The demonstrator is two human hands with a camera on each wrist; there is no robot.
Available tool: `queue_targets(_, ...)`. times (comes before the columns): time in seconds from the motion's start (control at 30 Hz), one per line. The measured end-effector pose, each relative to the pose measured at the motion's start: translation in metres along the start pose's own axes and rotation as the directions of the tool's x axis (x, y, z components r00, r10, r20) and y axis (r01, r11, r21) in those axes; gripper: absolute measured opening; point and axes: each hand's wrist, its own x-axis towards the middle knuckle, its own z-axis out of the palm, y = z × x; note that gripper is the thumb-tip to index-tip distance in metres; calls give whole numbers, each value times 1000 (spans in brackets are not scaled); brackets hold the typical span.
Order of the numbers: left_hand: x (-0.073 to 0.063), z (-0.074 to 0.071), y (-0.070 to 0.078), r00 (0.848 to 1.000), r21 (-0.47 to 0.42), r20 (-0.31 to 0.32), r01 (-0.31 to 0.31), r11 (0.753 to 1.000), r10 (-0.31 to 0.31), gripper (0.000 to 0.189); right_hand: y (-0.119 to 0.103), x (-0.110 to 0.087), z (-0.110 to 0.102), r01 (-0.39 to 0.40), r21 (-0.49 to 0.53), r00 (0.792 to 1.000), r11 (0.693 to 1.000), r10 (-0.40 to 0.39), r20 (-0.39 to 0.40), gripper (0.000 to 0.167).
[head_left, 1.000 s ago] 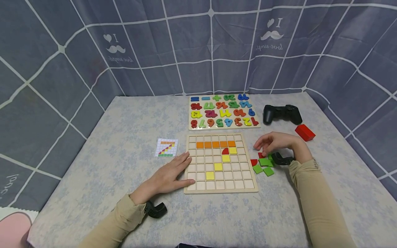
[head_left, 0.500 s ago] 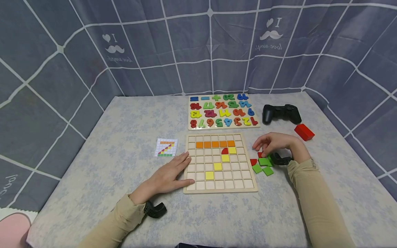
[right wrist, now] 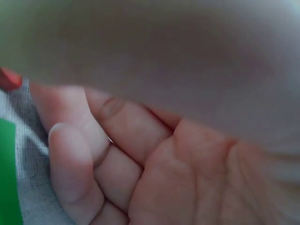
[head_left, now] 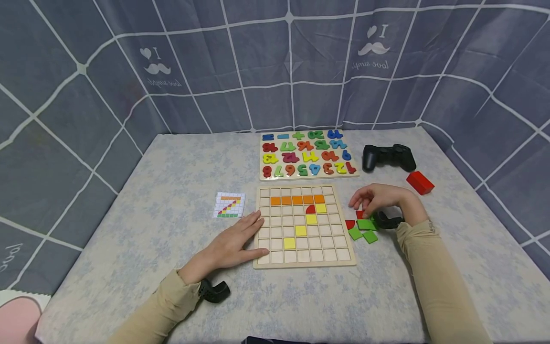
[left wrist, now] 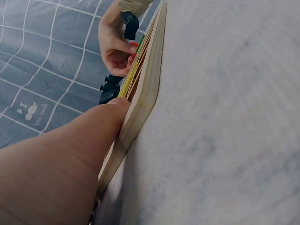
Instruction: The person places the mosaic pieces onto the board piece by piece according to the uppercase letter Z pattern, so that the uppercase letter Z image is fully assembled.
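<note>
My left hand (head_left: 234, 242) rests with fingers spread on the left edge of a wooden grid board (head_left: 307, 264); its thumb lies on the rim in the left wrist view. In the grid lie a row of orange squares (head_left: 297, 200), a red quarter-circle tile (head_left: 311, 209) and several yellow squares (head_left: 301, 231). Right of the board, my right hand (head_left: 378, 197) hovers low with loosely curled fingers, its thumb by a red tile (head_left: 359, 214). Nothing shows between its fingers; whether the thumb touches the tile is unclear. Beside it lie another red tile (head_left: 350, 224) and several green squares (head_left: 369, 237).
A printed pattern card (head_left: 229, 205) lies left of the board. Behind the board is a number puzzle (head_left: 308, 154). A black game controller (head_left: 388, 157) and a red block (head_left: 420, 183) stand at the right back. A tile-patterned curtain (head_left: 266, 62) surrounds the table.
</note>
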Motion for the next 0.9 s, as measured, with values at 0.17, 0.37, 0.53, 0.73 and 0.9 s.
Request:
queue_targets(0.17, 0, 0, 0, 1000, 0, -1, -2, 1000, 2, 85, 1, 0, 0, -3, -3, 1000, 1000, 3, -10, 36)
queue_targets(0.37, 0, 0, 0, 1000, 0, 6, 2, 1000, -2, 85, -2, 3, 3, -3, -65, 999, 998, 0, -50, 33)
queue_targets(0.53, 0, 0, 0, 1000, 2, 11, 4, 1000, -4, 85, -5, 4, 6, -18, -105, 998, 994, 11, -64, 29)
queue_targets(0.73, 0, 0, 0, 1000, -1, 7, -2, 1000, 2, 84, -16, 3, 9, -22, -186, 998, 982, 12, -57, 20)
queue_targets(0.9, 0, 0, 0, 1000, -3, 11, -1, 1000, 1, 84, -37, 5, 21, 72, -275, 991, 959, -100, -89, 27)
